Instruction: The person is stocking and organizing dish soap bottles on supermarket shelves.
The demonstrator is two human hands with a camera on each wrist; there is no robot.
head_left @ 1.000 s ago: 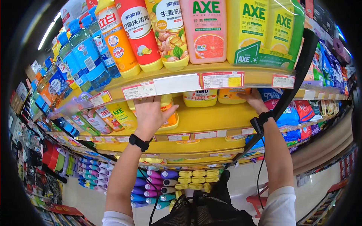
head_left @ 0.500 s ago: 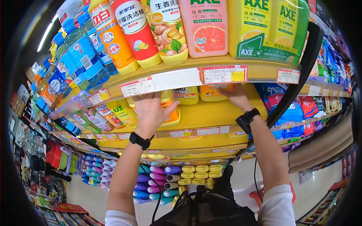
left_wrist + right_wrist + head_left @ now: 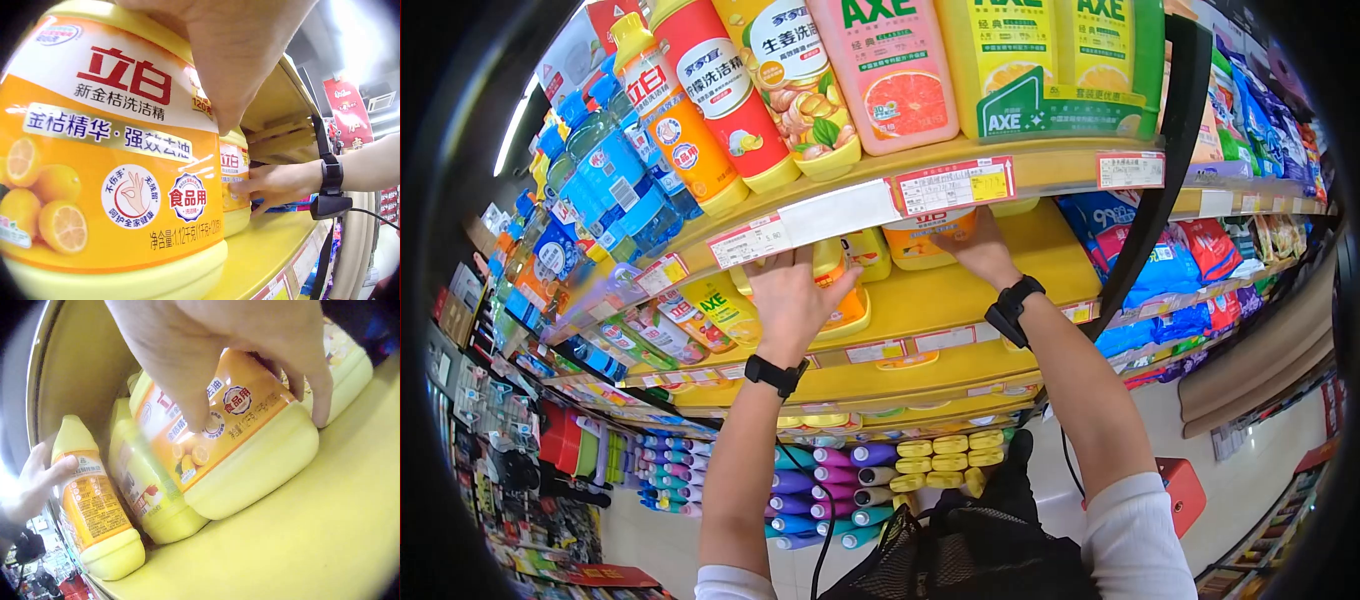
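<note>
My right hand (image 3: 978, 250) grips an orange-labelled dish soap bottle (image 3: 250, 444) with a pale yellow base. In the right wrist view its thumb lies across the label and its fingers reach round the far side. My left hand (image 3: 788, 305) holds another orange-labelled dish soap bottle (image 3: 119, 162) at the shelf's front, thumb along its side; its fingertips are hidden in the left wrist view. A yellow bottle (image 3: 150, 487) stands between these two. All three sit on the yellow shelf (image 3: 960, 295). Behind the right hand's bottle is another pale yellow one (image 3: 350, 375).
The upper shelf edge with price tags (image 3: 955, 185) runs just above both hands, and large dish soap bottles (image 3: 890, 90) stand on it. A black shelf post (image 3: 1165, 190) rises at the right, beside bagged detergent (image 3: 1140, 250). Several bottles (image 3: 830, 490) stand on the floor below.
My right hand has moved left along the shelf with the orange-labelled bottle, closer to the yellow one. My left hand stays at its bottle. The head view has shifted slightly.
</note>
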